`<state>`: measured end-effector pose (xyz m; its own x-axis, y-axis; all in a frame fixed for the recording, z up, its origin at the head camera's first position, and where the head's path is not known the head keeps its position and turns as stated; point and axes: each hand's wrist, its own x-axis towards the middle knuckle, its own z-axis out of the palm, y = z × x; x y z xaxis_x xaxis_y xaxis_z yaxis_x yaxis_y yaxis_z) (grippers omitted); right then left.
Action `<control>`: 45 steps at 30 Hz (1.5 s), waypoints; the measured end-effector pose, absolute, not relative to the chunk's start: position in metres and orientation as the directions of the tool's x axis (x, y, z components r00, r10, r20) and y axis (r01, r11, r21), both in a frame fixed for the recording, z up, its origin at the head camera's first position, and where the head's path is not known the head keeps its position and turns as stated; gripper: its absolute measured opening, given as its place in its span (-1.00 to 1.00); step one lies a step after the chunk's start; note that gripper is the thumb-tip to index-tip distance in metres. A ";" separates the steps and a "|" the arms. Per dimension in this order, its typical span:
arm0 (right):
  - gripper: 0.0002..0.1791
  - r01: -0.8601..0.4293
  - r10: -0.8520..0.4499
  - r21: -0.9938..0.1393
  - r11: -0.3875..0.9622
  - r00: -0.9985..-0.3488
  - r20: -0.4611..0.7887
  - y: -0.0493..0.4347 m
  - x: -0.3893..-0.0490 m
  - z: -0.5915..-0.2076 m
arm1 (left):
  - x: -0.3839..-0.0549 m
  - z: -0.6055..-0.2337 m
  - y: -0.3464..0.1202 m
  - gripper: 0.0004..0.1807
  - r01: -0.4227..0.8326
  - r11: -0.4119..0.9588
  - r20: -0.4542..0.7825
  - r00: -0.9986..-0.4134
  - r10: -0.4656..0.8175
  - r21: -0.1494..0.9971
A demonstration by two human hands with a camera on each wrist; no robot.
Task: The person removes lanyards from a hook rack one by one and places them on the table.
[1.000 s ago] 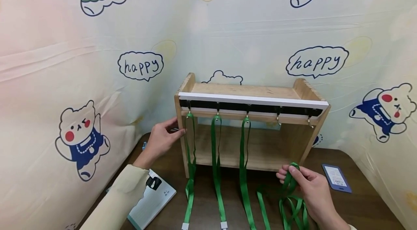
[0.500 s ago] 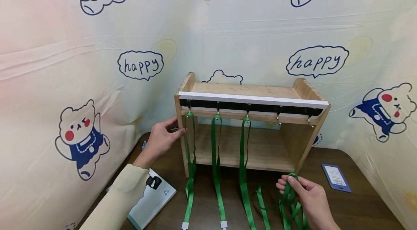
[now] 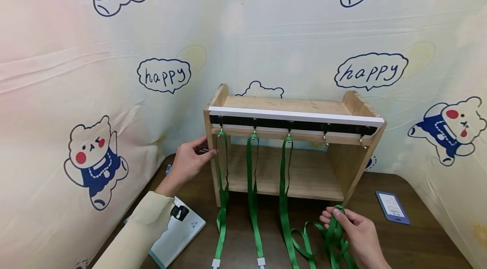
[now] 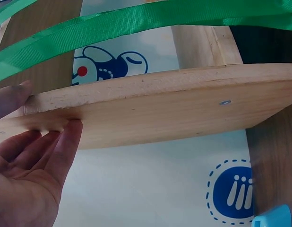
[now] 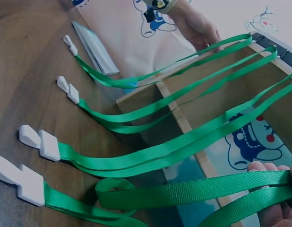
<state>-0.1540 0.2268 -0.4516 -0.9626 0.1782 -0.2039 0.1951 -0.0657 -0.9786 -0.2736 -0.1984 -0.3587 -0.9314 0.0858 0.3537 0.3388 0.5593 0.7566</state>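
Observation:
My left hand (image 3: 187, 164) holds the left side panel of a small wooden shelf (image 3: 338, 171). In the left wrist view the thumb lies at the panel's front edge and the fingers (image 4: 65, 144) press its outer face. Near the shelf's lower right corner, my right hand (image 3: 363, 235) pinches a green lanyard (image 3: 333, 237) between thumb and fingers. The rest of that lanyard lies in loose loops, and its white plastic clip (image 5: 30, 184) shows in the right wrist view. Three more green lanyards (image 3: 283, 184) hang from metal hooks along the shelf's front. Two hooks on the right (image 3: 325, 138) are bare.
A blue card holder (image 3: 393, 207) lies on the dark wooden table (image 3: 422, 239) at the right. A white and teal pad-like item with a black clip (image 3: 179, 235) lies by the left forearm. Behind the shelf hangs a printed cloth (image 3: 266, 40).
My right hand has moved down and slightly left with the green lanyard, and the lanyard's loose loops have shifted on the table. The left hand stays in place on the shelf.

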 end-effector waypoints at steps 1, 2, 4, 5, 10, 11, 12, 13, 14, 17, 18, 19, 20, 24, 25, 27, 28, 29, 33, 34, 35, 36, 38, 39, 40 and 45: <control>-0.41 0.201 0.175 -0.977 -0.068 -0.962 -0.210 0.226 -0.154 -0.453 | -0.273 -0.359 -0.198 -0.39 0.339 0.560 0.354 -0.931 0.086 0.756; -0.41 0.202 0.174 -0.977 -0.069 -0.962 -0.211 0.225 -0.154 -0.454 | -0.273 -0.358 -0.198 -0.39 0.340 0.560 0.356 -0.931 0.085 0.756; -0.41 0.201 0.173 -0.977 -0.073 -0.962 -0.211 0.223 -0.155 -0.456 | -0.273 -0.358 -0.198 -0.39 0.342 0.559 0.358 -0.930 0.085 0.755; -0.42 0.196 0.174 -0.978 -0.069 -0.963 -0.205 0.222 -0.155 -0.458 | -0.273 -0.358 -0.198 -0.39 0.344 0.559 0.359 -0.929 0.086 0.755; -0.46 0.166 0.172 -0.985 -0.048 -0.970 -0.172 0.218 -0.156 -0.467 | -0.273 -0.358 -0.199 -0.38 0.344 0.556 0.361 -0.929 0.083 0.757; -0.47 0.162 0.171 -0.986 -0.044 -0.971 -0.167 0.218 -0.157 -0.469 | -0.273 -0.358 -0.199 -0.37 0.342 0.555 0.360 -0.929 0.082 0.758; -0.49 0.163 0.172 -0.986 -0.044 -0.971 -0.168 0.217 -0.157 -0.472 | -0.274 -0.357 -0.199 -0.37 0.342 0.554 0.360 -0.930 0.081 0.759; -0.50 0.166 0.173 -0.985 -0.047 -0.970 -0.172 0.217 -0.158 -0.474 | -0.274 -0.357 -0.199 -0.37 0.343 0.552 0.359 -0.930 0.082 0.760; -0.51 0.170 0.174 -0.984 -0.051 -0.969 -0.176 0.217 -0.159 -0.477 | -0.274 -0.357 -0.199 -0.36 0.343 0.550 0.359 -0.930 0.083 0.761; -0.52 0.184 0.165 -0.982 -0.048 -0.968 -0.190 0.216 -0.160 -0.486 | -0.274 -0.356 -0.199 -0.36 0.343 0.547 0.357 -0.930 0.085 0.763; -0.52 0.191 0.158 -0.981 -0.047 -0.968 -0.196 0.216 -0.160 -0.488 | -0.274 -0.356 -0.199 -0.36 0.344 0.547 0.357 -0.930 0.087 0.763; -0.52 0.196 0.149 -0.980 -0.045 -0.968 -0.200 0.216 -0.161 -0.491 | -0.275 -0.357 -0.199 -0.36 0.345 0.547 0.358 -0.930 0.088 0.763; -0.51 0.196 0.141 -0.980 -0.043 -0.969 -0.201 0.216 -0.162 -0.494 | -0.275 -0.357 -0.199 -0.37 0.347 0.548 0.360 -0.929 0.088 0.761; -0.49 0.190 0.116 -0.981 -0.028 -0.975 -0.192 0.214 -0.164 -0.504 | -0.276 -0.358 -0.199 -0.37 0.346 0.554 0.362 -0.928 0.085 0.757; -0.49 0.187 0.114 -0.982 -0.021 -0.976 -0.188 0.213 -0.164 -0.507 | -0.275 -0.359 -0.199 -0.37 0.347 0.556 0.363 -0.928 0.087 0.755; -0.50 0.182 0.111 -0.983 -0.002 -0.977 -0.181 0.212 -0.165 -0.511 | -0.275 -0.359 -0.199 -0.37 0.342 0.559 0.359 -0.930 0.083 0.755; -0.51 0.181 0.107 -0.983 0.012 -0.978 -0.179 0.212 -0.166 -0.513 | -0.275 -0.359 -0.199 -0.37 0.340 0.560 0.358 -0.930 0.083 0.755; -0.52 0.181 0.105 -0.983 0.025 -0.979 -0.177 0.211 -0.166 -0.515 | -0.275 -0.359 -0.199 -0.37 0.340 0.561 0.356 -0.931 0.084 0.755; -0.57 0.171 0.087 -0.983 0.073 -0.982 -0.165 0.210 -0.168 -0.521 | -0.275 -0.359 -0.199 -0.36 0.338 0.563 0.353 -0.932 0.087 0.754; -0.57 0.169 0.086 -0.982 0.080 -0.983 -0.162 0.209 -0.169 -0.522 | -0.275 -0.359 -0.199 -0.36 0.339 0.563 0.354 -0.931 0.087 0.753; -0.58 0.167 0.088 -0.982 0.084 -0.983 -0.160 0.209 -0.169 -0.523 | -0.275 -0.359 -0.199 -0.36 0.340 0.564 0.354 -0.931 0.088 0.752; -0.59 0.167 0.092 -0.982 0.085 -0.983 -0.159 0.208 -0.170 -0.524 | -0.275 -0.359 -0.199 -0.36 0.340 0.566 0.355 -0.931 0.088 0.751; -0.61 0.169 0.109 -0.982 0.085 -0.981 -0.160 0.207 -0.170 -0.526 | -0.276 -0.359 -0.199 -0.35 0.342 0.568 0.357 -0.930 0.089 0.749; -0.63 0.169 0.118 -0.981 0.091 -0.980 -0.158 0.207 -0.170 -0.526 | -0.276 -0.360 -0.200 -0.35 0.342 0.569 0.358 -0.930 0.089 0.748; -0.64 0.166 0.129 -0.980 0.106 -0.980 -0.152 0.206 -0.171 -0.527 | -0.276 -0.360 -0.200 -0.35 0.340 0.569 0.356 -0.930 0.087 0.749; -0.67 0.136 0.156 -0.969 0.207 -0.982 -0.105 0.206 -0.173 -0.528 | -0.275 -0.360 -0.200 -0.35 0.338 0.568 0.355 -0.931 0.085 0.750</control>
